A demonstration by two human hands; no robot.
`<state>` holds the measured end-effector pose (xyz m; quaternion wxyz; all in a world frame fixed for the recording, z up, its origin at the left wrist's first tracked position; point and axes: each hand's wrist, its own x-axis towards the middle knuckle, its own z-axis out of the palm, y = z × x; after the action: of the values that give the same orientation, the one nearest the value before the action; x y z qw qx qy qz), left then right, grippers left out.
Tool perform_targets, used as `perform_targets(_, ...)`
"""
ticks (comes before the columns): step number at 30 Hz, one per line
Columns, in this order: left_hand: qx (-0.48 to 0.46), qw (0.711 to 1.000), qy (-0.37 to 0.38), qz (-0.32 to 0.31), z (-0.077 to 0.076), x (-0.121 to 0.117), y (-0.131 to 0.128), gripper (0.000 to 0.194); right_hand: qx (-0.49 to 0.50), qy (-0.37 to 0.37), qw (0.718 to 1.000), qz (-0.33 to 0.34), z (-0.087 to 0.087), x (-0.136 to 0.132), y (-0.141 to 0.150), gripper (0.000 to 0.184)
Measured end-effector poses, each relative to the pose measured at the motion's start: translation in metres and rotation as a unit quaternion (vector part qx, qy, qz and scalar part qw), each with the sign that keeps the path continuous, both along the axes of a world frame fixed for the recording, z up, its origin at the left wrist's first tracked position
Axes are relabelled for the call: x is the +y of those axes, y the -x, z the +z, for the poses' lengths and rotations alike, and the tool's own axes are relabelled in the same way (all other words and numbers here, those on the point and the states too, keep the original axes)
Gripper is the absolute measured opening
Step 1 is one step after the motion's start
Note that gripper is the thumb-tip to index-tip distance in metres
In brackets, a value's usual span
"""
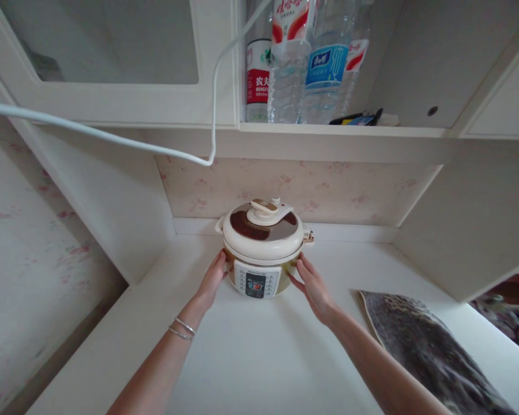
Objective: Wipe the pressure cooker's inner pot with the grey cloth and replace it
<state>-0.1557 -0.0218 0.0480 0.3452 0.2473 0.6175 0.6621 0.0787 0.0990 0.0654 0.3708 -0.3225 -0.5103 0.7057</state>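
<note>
A cream electric pressure cooker (262,239) with a brown-topped lid and a front button panel stands on the white counter (251,351) near the back wall. My left hand (211,279) lies flat against the cooker's left side, fingers stretched out; thin bracelets circle that wrist. My right hand (313,285) rests with straight fingers against the cooker's lower right side. Neither hand wraps around a handle.
A white cable (214,92) hangs across from the left and up past the cabinet. Plastic water bottles (324,63) stand on the open shelf above. A dark patterned mat (424,346) lies on the counter at right. Side walls close in the counter niche.
</note>
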Motion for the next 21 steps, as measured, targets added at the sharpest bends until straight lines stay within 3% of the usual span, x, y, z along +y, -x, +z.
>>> perform_targets(5, 0.001, 1.000, -0.026, 0.017, 0.007, -0.024, 0.030, 0.047, -0.002, 0.001, 0.999, 0.033, -0.002, -0.025, 0.029, 0.060)
perform_targets(11, 0.022, 0.999, -0.024, 0.041, 0.003, -0.048, 0.088, 0.042, -0.026, -0.015, 0.994, 0.105, -0.002, -0.047, 0.081, 0.065)
perform_targets(21, 0.015, 0.996, 0.001, 0.088, -0.005, -0.081, 0.165, 0.038, -0.091, -0.064, 0.978, 0.179, -0.007, -0.050, 0.165, 0.076)
